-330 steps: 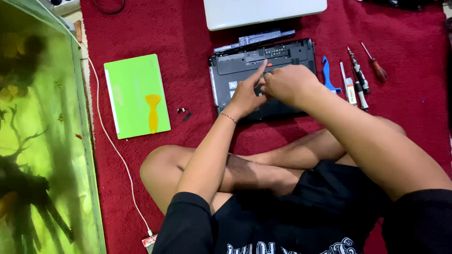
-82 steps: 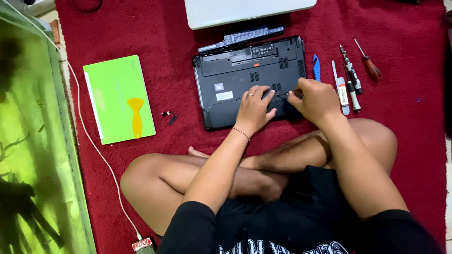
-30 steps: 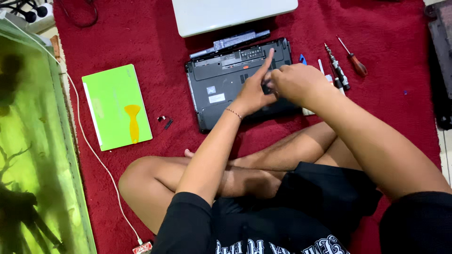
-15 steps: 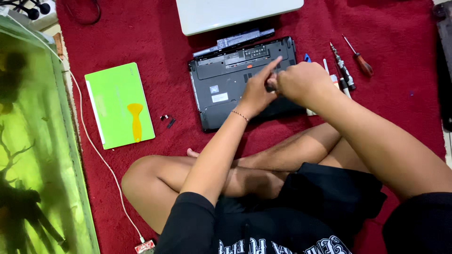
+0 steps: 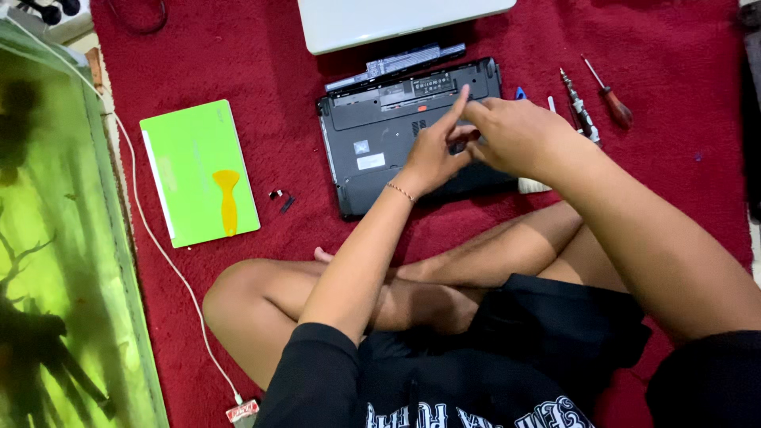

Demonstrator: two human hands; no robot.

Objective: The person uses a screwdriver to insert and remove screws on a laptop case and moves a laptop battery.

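Note:
A black laptop [image 5: 372, 139] lies upside down on the red carpet [image 5: 238, 63] in front of my crossed legs. My left hand [image 5: 434, 150] rests on its base with the index finger stretched toward the far edge. My right hand [image 5: 515, 135] hovers just to the right, its fingers curled and their tips meeting my left hand over the laptop's middle. Whether the right hand holds anything is hidden. A long black battery [image 5: 396, 62] lies just behind the laptop.
A green laptop [image 5: 194, 158] with a yellow pry tool [image 5: 227, 198] on it lies to the left, with small black parts [image 5: 281, 198] beside it. Right of the laptop lie screwdrivers [image 5: 580, 109], one red-handled [image 5: 612, 101]. A white lid [image 5: 388, 20] lies behind. A green tank [image 5: 55, 238] and a white cable [image 5: 158, 254] run along the left.
Both hands have moved from the laptop's near edge up to its middle and stay pressed together there. Over the last half second they barely shift.

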